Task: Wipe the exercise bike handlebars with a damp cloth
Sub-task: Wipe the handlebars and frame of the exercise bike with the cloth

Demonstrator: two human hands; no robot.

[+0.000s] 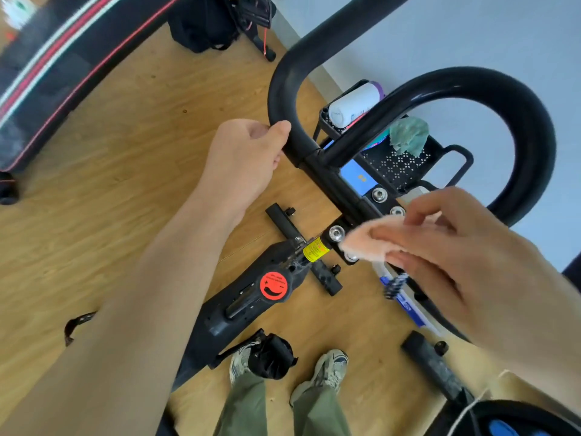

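The exercise bike's black handlebars (283, 77) curve up through the middle of the view, with a second loop on the right (531, 121). My left hand (248, 152) grips the left bar just above its junction with the centre clamp (361, 202). My right hand (446, 247) holds a folded peach-coloured cloth (364, 243) pressed against the bolted clamp plate, beside the silver bolts. Part of the clamp is hidden under the cloth.
Below the bars are the red resistance knob (273, 286) and the bike frame. A black perforated tray (396, 165) behind the bars holds a white bottle (355, 105) and a teal rag (408, 135). My feet stand on the wooden floor (125, 152). A black bag (201, 23) lies at the far wall.
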